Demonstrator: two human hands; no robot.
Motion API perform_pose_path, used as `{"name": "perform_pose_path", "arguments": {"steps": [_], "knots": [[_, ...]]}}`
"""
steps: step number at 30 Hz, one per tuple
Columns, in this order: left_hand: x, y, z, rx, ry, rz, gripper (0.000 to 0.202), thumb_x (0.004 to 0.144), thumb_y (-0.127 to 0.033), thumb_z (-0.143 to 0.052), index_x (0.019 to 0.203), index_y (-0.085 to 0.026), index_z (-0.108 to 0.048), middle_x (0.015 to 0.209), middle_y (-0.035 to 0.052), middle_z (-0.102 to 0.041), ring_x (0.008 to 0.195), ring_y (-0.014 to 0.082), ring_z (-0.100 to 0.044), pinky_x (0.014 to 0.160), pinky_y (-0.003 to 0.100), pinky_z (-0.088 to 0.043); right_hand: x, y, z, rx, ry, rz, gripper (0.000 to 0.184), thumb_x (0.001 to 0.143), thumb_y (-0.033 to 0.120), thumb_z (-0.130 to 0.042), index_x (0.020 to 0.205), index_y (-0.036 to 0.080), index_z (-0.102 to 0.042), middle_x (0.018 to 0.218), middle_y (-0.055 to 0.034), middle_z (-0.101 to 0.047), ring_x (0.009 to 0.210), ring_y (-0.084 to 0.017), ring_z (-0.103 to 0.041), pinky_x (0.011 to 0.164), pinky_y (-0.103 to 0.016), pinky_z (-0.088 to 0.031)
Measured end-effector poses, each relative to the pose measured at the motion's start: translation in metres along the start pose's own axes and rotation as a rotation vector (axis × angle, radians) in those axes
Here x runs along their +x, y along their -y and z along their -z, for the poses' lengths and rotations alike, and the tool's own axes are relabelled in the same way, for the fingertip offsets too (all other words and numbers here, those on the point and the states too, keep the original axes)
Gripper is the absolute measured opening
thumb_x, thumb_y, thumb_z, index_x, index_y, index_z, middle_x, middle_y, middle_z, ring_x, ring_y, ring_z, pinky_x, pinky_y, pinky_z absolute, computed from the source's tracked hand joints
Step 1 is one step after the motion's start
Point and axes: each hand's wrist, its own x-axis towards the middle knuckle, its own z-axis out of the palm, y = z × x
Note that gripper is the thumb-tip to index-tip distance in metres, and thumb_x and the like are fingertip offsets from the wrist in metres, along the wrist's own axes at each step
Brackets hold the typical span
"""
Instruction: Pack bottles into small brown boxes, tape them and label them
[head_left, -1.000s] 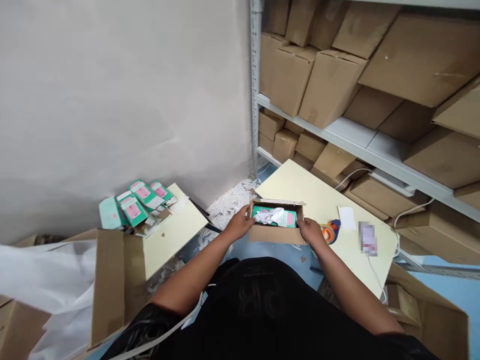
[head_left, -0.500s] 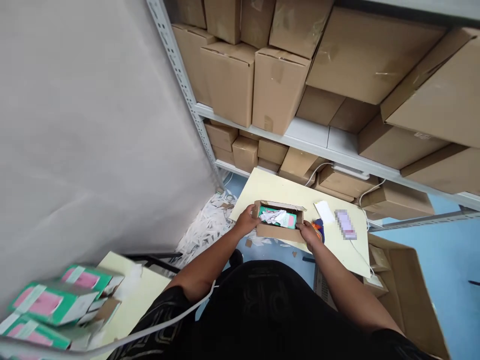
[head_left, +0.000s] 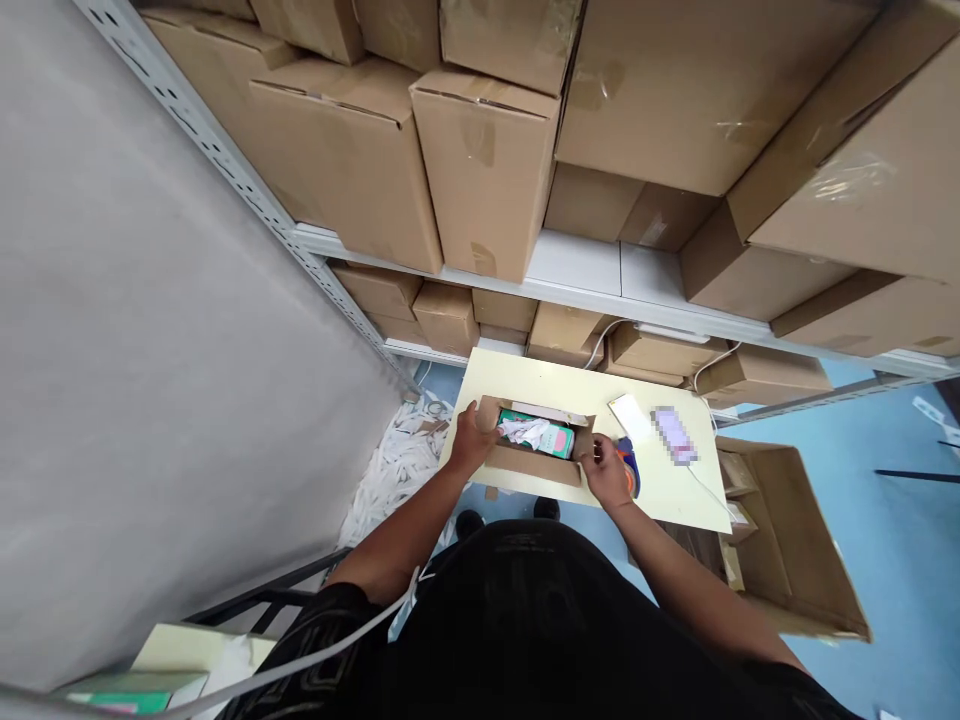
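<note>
A small open cardboard box (head_left: 534,464) sits at the front of the cream table, its flaps spread outward. Inside lies a green and pink carton (head_left: 559,441), partly covered by crumpled white paper (head_left: 523,431). My left hand (head_left: 471,442) is closed on the box's left end flap. At the opposite end, my right hand (head_left: 606,474) pinches the right flap between thumb and fingers. Just beyond that hand is a blue and orange tape dispenser (head_left: 631,466), partly hidden by it.
The cream table (head_left: 502,375) also carries a white card (head_left: 630,416) and a pixelated phone-like item (head_left: 673,436) with a cable. Shelves of cardboard boxes (head_left: 480,180) rise behind. A large open carton (head_left: 802,540) stands right; paper scraps (head_left: 386,470) cover the floor at left.
The box's end flaps are now folded outward in my hands, and the box sits farther over the table. My view has shifted, leaving the green cartons at lower left mostly out of sight.
</note>
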Motion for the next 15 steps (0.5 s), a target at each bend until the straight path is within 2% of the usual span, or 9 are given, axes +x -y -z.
{"name": "perform_pose_path", "arguments": {"steps": [3, 6, 10, 12, 15], "knots": [[-0.003, -0.007, 0.004, 0.064, -0.118, -0.069, 0.078, 0.073, -0.030, -0.082, 0.141, -0.017, -0.048, 0.137, 0.0165, -0.053, 0.130, 0.0296, -0.057, 0.110, 0.039, -0.046, 0.001, -0.002, -0.003, -0.092, 0.065, 0.154, 0.048, 0.089, 0.045, -0.058, 0.130, 0.021, -0.052, 0.123, -0.0121, -0.066, 0.107, -0.025, -0.067, 0.087, -0.039, -0.057], [-0.002, -0.024, 0.012, 0.137, -0.143, -0.067, 0.066, 0.077, -0.034, -0.079, 0.134, -0.019, -0.051, 0.129, 0.0129, -0.060, 0.121, 0.0266, -0.062, 0.102, 0.035, -0.049, 0.011, 0.000, -0.006, -0.113, 0.070, 0.170, 0.053, 0.089, 0.049, -0.060, 0.132, 0.020, -0.049, 0.124, -0.0138, -0.065, 0.104, -0.026, -0.067, 0.083, -0.040, -0.057], [0.014, -0.061, 0.022, 0.335, 0.005, 0.068, 0.061, 0.084, -0.048, -0.072, 0.135, -0.023, -0.048, 0.102, 0.0065, -0.072, 0.097, 0.0261, -0.071, 0.082, 0.033, -0.050, 0.030, 0.004, -0.005, -0.110, 0.095, 0.127, 0.046, 0.091, 0.052, -0.059, 0.124, 0.022, -0.052, 0.108, -0.0094, -0.070, 0.094, -0.026, -0.069, 0.079, -0.039, -0.056], [0.025, -0.080, 0.022, 0.477, 0.079, 0.094, 0.059, 0.084, -0.053, -0.071, 0.131, -0.023, -0.051, 0.098, 0.0081, -0.074, 0.097, 0.0290, -0.071, 0.080, 0.034, -0.049, 0.036, 0.004, -0.002, -0.114, 0.115, 0.115, 0.045, 0.092, 0.053, -0.059, 0.124, 0.022, -0.053, 0.103, -0.0079, -0.070, 0.089, -0.025, -0.069, 0.078, -0.039, -0.056], [0.043, -0.101, 0.018, 0.625, 0.145, 0.074, 0.054, 0.085, -0.061, -0.067, 0.118, -0.019, -0.060, 0.104, 0.0151, -0.075, 0.105, 0.0339, -0.070, 0.084, 0.036, -0.049, 0.040, 0.004, 0.003, -0.124, 0.136, 0.124, 0.050, 0.093, 0.052, -0.059, 0.131, 0.021, -0.051, 0.105, -0.0085, -0.071, 0.087, -0.025, -0.069, 0.079, -0.041, -0.057]]}}
